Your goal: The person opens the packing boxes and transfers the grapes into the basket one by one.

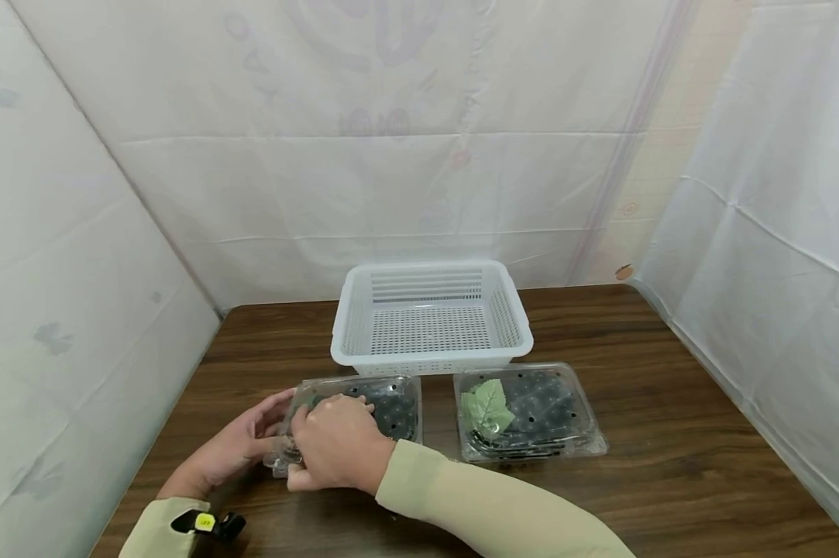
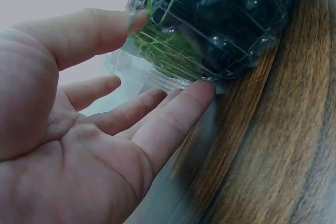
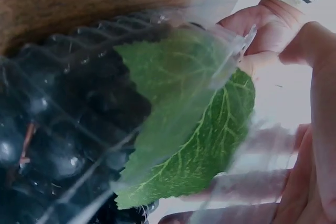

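Observation:
A clear plastic container of dark round fruit stands at the front left of the table, with a green leaf at its left end, partly outside the plastic. Around that end is my left hand; in the left wrist view its thumb and a fingertip touch the container on two sides. My right hand reaches across the container's top from the right, its thumb at the near edge. Through the clear plastic, the right wrist view shows the fingers of this hand spread over the far side.
A second clear container with dark fruit and a green leaf stands to the right. Behind both containers is a white perforated basket with nothing in it. Pale sheets hang behind and beside the wooden table.

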Motion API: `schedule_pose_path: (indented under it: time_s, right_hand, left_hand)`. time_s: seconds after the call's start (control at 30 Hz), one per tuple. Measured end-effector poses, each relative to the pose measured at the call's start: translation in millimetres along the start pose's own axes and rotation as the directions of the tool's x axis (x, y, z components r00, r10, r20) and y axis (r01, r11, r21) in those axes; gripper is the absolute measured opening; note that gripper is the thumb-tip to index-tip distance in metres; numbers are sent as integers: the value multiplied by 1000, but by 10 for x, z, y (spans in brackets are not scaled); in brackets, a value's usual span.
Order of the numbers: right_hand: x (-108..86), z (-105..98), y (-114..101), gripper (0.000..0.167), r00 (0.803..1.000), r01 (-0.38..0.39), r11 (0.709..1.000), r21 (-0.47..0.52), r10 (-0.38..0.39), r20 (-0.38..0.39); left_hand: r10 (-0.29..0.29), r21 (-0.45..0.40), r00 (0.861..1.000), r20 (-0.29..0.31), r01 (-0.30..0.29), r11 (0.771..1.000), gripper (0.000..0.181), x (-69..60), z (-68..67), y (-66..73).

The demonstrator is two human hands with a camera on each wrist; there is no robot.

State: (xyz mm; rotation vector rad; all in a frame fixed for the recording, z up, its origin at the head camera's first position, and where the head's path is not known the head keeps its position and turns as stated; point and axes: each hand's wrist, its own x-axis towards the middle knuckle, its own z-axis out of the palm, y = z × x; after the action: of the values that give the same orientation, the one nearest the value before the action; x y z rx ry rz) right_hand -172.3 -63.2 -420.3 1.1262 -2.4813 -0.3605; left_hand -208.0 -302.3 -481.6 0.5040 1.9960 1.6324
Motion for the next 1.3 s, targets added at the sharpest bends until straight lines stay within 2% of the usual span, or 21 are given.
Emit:
schedule_pose_path:
  time_s: [0.1, 0.2, 0.37, 0.57, 0.77, 0.9, 1.13, 1.3]
  right_hand:
    - [-49, -15, 8, 71, 997, 7, 999, -36, -5, 72]
    - [-108, -12, 25, 68, 996, 17, 998, -55, -13, 85]
    - [-236, 9, 78, 62, 999, 20, 999, -29, -19, 32]
    - [-403, 40, 164, 60, 1000, 12, 999, 51, -11, -29]
    - [-537, 65, 231, 64, 999, 18, 988, 156, -12, -35]
    - [-602, 69, 273, 62, 998, 28, 979, 204, -17, -55]
    - [-686, 93, 396, 63, 994, 31, 977, 213, -7, -114]
    - [-724, 111, 514, 68, 994, 21, 978, 209, 1, -107]
  left_hand:
    - [-10, -5, 1000, -2, 10, 1000, 86, 2, 10, 9]
    - [-14, -11, 1000, -3, 14, 1000, 85, -1, 11, 9]
    - [-18, -18, 1000, -8, 18, 1000, 84, -16, 6, 6]
    - [-24, -18, 1000, -14, 24, 1000, 82, -23, 7, 9]
    - [-14, -15, 1000, -17, 14, 1000, 82, -26, 20, 16]
    - [-27, -14, 999, -28, 26, 1000, 83, -32, 35, 32]
    - [-35, -5, 999, -28, 34, 999, 85, -35, 35, 47]
    - [-54, -2, 998, -36, 54, 999, 85, -28, 28, 57]
